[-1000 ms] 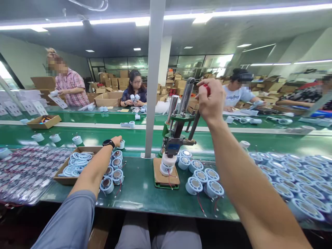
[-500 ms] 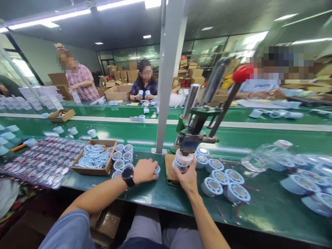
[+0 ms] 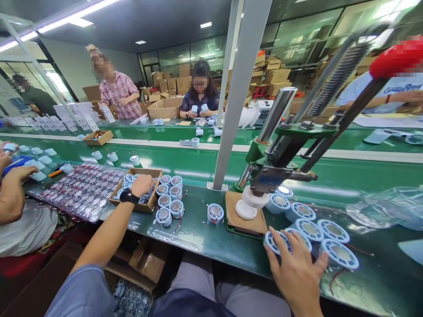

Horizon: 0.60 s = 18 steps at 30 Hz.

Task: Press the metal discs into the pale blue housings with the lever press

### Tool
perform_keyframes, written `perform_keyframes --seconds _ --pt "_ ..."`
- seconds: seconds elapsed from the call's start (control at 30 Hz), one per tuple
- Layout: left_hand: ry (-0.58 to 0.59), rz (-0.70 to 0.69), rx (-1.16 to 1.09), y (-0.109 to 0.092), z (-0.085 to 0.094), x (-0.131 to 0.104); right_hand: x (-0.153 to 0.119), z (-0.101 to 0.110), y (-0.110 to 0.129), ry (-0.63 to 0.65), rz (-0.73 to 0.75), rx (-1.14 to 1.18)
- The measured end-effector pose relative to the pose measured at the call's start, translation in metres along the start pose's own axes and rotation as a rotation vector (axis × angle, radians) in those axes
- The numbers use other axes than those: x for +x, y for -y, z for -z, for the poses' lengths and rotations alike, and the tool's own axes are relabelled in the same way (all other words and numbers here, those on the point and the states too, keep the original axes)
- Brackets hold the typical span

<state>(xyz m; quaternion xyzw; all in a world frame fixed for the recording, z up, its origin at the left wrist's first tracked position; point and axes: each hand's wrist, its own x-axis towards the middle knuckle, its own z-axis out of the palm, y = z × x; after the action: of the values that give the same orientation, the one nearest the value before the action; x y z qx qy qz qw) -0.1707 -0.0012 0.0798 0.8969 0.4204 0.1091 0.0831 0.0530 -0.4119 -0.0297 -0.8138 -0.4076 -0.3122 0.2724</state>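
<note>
My left hand (image 3: 142, 186), with a dark watch on the wrist, reaches into a cardboard box (image 3: 154, 203) of light blue plastic rings (image 3: 128, 179). Its fingers curl downward and the tips are hidden, so what they grip cannot be made out. Fingers spread, my right hand (image 3: 297, 268) rests over a light blue round housing (image 3: 276, 242), touching its ringed top. A green hand press (image 3: 269, 178) with a red handle stands between my hands. Under its white round head lies a white disc (image 3: 246, 210) on a brown pad. One single housing (image 3: 215, 213) stands left of the press.
Several housings (image 3: 163, 215) stand beside the box, and more (image 3: 340, 253) lie right of the press. A sheet of small parts (image 3: 87, 189) covers the left bench. A grey post (image 3: 239, 88) rises behind. Co-workers sit or stand across the belt; another person's hands are at far left.
My left hand has gone from a housing beside the press to the ring box. My right hand has left the press head and moved right to the housings. The view has shifted.
</note>
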Motion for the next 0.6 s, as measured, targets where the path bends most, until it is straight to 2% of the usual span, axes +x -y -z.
perform_keyframes --seconds 0.07,0.13,0.23,0.33,0.4,0.5,0.6 --pt "0.006 0.052 0.015 0.014 -0.005 0.006 -0.003 0.006 -0.009 0.05 0.024 -0.048" --pt "-0.004 0.078 0.02 0.017 -0.007 0.007 -0.001 0.007 -0.009 0.081 0.024 -0.055" --pt "-0.069 0.076 0.029 0.004 0.004 0.003 0.01 -0.003 0.016 0.123 0.034 0.038" --pt "-0.17 -0.028 0.032 -0.033 0.013 -0.01 0.026 -0.033 0.068 0.22 0.076 0.269" --pt "-0.156 -0.163 0.019 -0.069 0.007 -0.023 0.034 -0.057 0.1 0.275 0.092 0.363" --pt "-0.031 -0.35 -0.001 -0.119 -0.024 -0.049 0.03 -0.075 0.123 0.291 0.121 0.403" --pt "0.084 -0.473 -0.042 -0.148 -0.065 -0.075 0.01 -0.064 0.112 0.273 0.134 0.544"
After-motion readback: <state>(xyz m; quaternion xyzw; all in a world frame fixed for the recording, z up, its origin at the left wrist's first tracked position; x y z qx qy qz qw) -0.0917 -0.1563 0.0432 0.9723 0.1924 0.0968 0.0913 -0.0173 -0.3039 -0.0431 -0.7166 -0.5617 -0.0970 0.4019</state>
